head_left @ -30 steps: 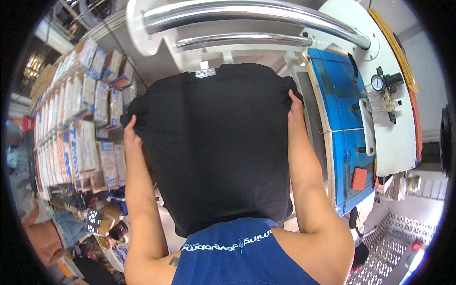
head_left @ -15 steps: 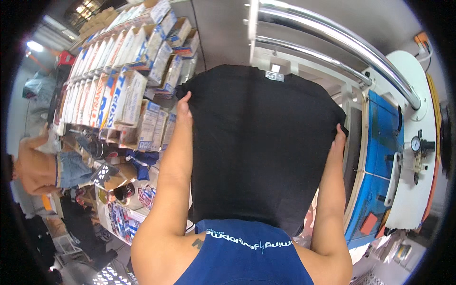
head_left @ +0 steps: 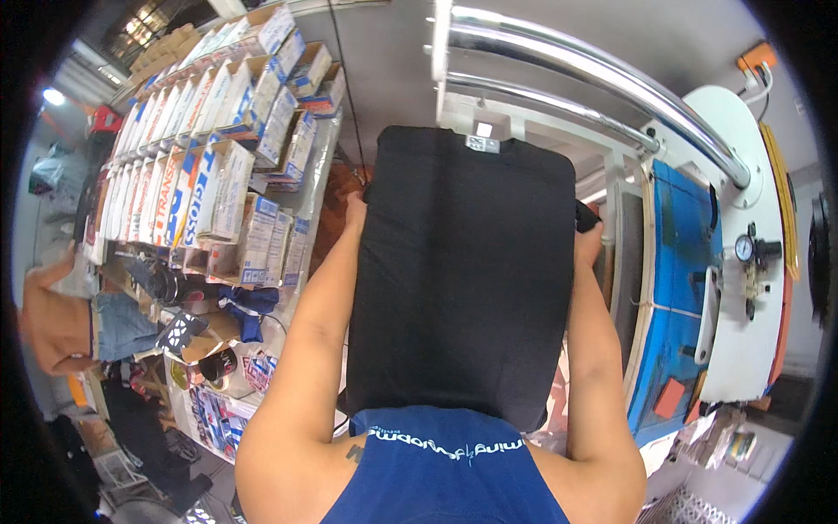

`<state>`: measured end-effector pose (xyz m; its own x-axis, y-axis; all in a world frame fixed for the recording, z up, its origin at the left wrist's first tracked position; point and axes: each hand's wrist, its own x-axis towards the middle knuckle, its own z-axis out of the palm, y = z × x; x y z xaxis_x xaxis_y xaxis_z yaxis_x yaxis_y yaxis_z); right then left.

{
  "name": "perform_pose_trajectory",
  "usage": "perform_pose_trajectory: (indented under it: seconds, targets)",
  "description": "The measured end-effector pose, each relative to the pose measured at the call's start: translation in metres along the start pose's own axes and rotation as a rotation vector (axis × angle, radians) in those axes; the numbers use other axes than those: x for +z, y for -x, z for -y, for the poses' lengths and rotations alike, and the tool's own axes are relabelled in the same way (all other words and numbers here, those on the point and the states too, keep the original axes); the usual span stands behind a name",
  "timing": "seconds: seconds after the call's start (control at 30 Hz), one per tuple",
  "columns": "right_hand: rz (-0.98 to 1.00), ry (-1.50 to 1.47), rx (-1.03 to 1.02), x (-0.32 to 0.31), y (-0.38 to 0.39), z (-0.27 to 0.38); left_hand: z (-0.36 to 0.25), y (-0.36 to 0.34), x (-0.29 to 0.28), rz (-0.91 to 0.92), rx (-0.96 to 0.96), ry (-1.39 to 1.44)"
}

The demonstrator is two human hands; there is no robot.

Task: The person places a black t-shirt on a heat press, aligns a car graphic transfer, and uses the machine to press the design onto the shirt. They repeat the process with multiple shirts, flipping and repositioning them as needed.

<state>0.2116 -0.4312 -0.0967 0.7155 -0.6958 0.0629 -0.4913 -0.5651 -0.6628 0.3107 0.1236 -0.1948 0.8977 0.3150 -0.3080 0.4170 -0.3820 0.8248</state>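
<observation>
A black T-shirt [head_left: 463, 279] lies stretched over a rectangular board in front of me, with a small label at its neckline. My left hand [head_left: 354, 210] is closed on cloth at the shirt's upper left side, partly hidden by the board's edge. At the upper right side, my right hand [head_left: 590, 234] grips a bunched black sleeve beside the board. Both forearms run along the shirt's sides.
White press machine with chrome bars [head_left: 594, 92], blue pad [head_left: 676, 253] and pressure gauge [head_left: 744, 247] at right. At left, stacked boxes [head_left: 223, 188] and a cluttered table [head_left: 196, 393]. Another person [head_left: 57, 323] works at far left.
The shirt's shoulders and sleeves have been drawn down around the board, leaving a narrower rectangular top. My hands have moved lower at its sides. The view has swung left, then settled.
</observation>
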Motion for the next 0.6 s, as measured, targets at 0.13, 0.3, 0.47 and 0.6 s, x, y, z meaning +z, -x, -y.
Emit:
perform_pose_trajectory:
  seconds: [0.13,0.3,0.47,0.6]
  targets:
    - [0.233,-0.363,0.203,-0.047,0.053,-0.008,-0.003,0.079,-0.036,0.412,-0.254,0.689]
    - [0.569,-0.347,0.589,-0.153,0.248,-0.086,0.027,0.293,-0.130,0.578,-0.166,0.304]
    - [0.547,-0.569,0.591,-0.198,0.333,-0.138,0.083,0.405,-0.140,0.297,-0.326,0.485]
    - [0.682,-0.524,0.595,-0.196,0.324,-0.136,0.073,0.400,-0.139,0.367,-0.227,0.145]
